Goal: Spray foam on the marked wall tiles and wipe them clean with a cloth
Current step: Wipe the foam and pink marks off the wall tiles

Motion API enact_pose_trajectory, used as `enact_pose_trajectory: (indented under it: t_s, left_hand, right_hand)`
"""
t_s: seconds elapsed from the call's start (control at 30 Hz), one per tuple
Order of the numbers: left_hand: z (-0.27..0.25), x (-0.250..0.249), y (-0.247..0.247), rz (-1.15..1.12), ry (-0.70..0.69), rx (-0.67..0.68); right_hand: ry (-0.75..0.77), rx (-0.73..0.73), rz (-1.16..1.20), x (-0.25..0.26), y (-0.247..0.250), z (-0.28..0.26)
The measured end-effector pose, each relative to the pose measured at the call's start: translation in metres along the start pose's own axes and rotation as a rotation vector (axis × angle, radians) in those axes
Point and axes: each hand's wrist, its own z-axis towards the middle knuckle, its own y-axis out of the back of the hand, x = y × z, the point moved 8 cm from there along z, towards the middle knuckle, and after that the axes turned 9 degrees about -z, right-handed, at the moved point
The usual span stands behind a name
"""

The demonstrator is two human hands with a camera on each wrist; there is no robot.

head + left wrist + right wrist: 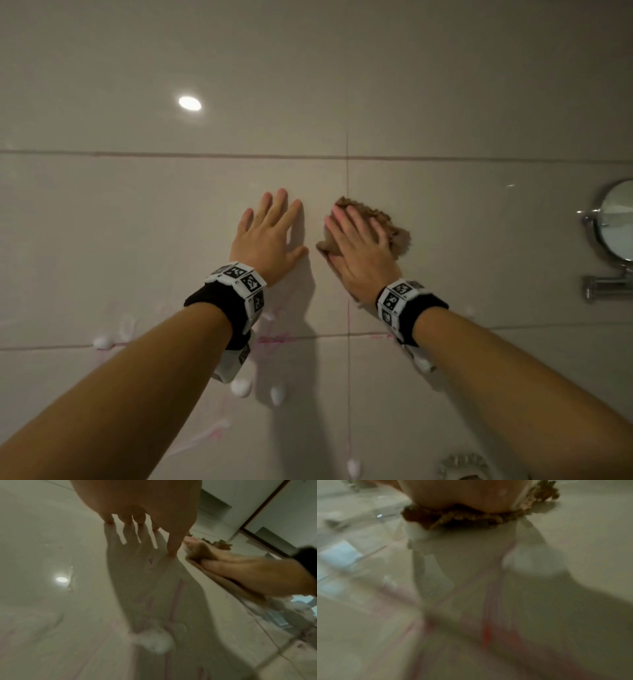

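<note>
Round chrome mirror (618, 219) on wall arm at right, lamp reflection (189, 103)

The wall tiles (445, 212) you face are glossy glazed ceramic, smooth enough to mirror a ceiling lamp and both hands. The grout lines (347, 178) between the wall tiles look matt and slightly recessed. The cloth (394, 228), on the wall tiles under your right hand (359, 253), is a brown, coarse, nubby textile with a rough, ragged edge. The foam (240, 388), low on the wall tiles, is white, matt and frothy. The pink marks (274, 338) near the foam look thin and smeared. The mirror (616, 219), at the right edge of the wall tiles, has a polished chrome-like metal frame and arm.
</note>
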Motion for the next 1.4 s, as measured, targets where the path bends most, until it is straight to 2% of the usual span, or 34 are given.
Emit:
enact_pose_trajectory:
  t_s: [0.13, 0.27, 0.43, 0.57, 0.7, 0.83, 0.9, 0.97, 1.07, 1.17, 1.27, 1.4]
  left_hand:
    - [-0.013, -0.004, -0.006, -0.015, 0.013, 0.013]
    - [-0.016, -0.004, -0.006, 0.008, 0.024, 0.043]
    - [-0.009, 0.001, -0.003, 0.019, 0.040, 0.048]
    - [-0.011, 0.006, 0.000, 0.025, 0.024, 0.035]
    - [-0.024, 0.013, 0.005, -0.045, -0.006, -0.008]
    - [-0.044, 0.045, 0.014, -0.014, 0.080, -0.051]
    - [-0.051, 0.066, 0.021, 0.038, 0.132, -0.040]
    - [-0.053, 0.089, 0.031, 0.036, 0.181, -0.029]
    - [-0.059, 0.116, 0.043, 0.046, 0.198, -0.019]
    - [-0.066, 0.129, 0.047, 0.107, 0.120, -0.003]
    - [-0.072, 0.137, 0.045, 0.144, 0.082, -0.024]
    - [-0.078, 0.134, 0.034, 0.123, 0.075, -0.059]
  right_hand:
    - [0.114, 0.054, -0.068, 0.020, -0.014, -0.067]
    - [0.203, 0.093, -0.105, 0.004, -0.015, -0.055]
    - [-0.024, 0.040, -0.050, -0.035, 0.001, 0.027]
    - [-0.130, 0.021, -0.019, -0.033, 0.002, 0.039]
    - [-0.095, -0.013, -0.029, 0.010, -0.005, -0.007]
    - [0.073, 0.003, -0.050, 0.057, -0.013, -0.054]
    - [0.109, 0.030, -0.064, 0.059, -0.014, -0.052]
    - [0.071, 0.039, -0.056, 0.052, -0.012, -0.031]
    - [-0.121, 0.035, -0.006, 0.046, -0.004, 0.015]
    - [-0.268, 0.012, 0.022, 0.066, 0.002, 0.048]
    - [-0.221, -0.028, 0.003, 0.106, 0.007, 0.051]
    - [-0.054, -0.004, 0.006, 0.159, 0.000, -0.011]
